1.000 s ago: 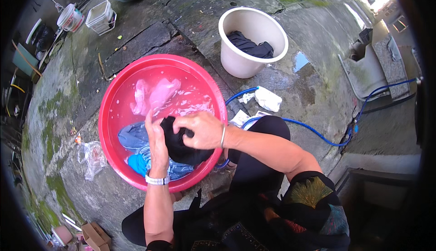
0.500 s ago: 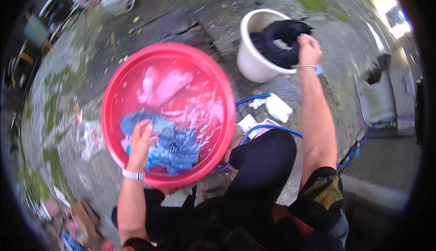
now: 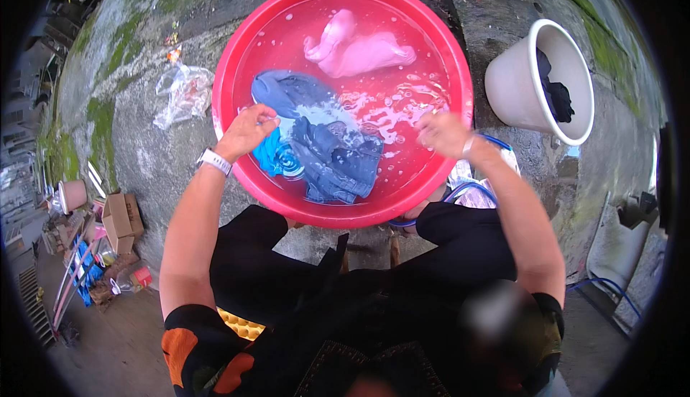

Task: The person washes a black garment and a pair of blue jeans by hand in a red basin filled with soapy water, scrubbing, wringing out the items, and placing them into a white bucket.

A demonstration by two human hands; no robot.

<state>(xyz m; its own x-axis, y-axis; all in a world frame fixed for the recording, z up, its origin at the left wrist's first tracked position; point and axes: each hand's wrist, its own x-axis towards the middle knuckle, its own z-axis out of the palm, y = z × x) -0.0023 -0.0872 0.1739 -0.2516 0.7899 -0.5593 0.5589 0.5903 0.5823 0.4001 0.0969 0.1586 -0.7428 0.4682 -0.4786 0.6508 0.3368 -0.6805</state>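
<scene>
A round red basin (image 3: 223,102) of water stands in front of me. In it lie blue denim clothes (image 3: 338,156), a bright blue cloth (image 3: 277,154) and a pink piece of clothing (image 3: 359,52). My left hand (image 3: 249,128) is over the basin's left side, next to the bright blue cloth, its fingers loosely bent and apart with nothing seen in them. Above the right side of the water is my right hand (image 3: 444,135), blurred by motion; whether its fingers are apart does not show.
To the right a white bucket (image 3: 510,74) holds dark cloth (image 3: 557,99). A blue hose (image 3: 471,187) runs by the basin's near right. A clear plastic bag (image 3: 185,95) lies on the left, with a cardboard box (image 3: 122,217) among clutter behind it.
My right hand has left the black cloth at the bucket and moved left over the basin. The black cloth now lies lower in the bucket. The view has turned toward the basin.
</scene>
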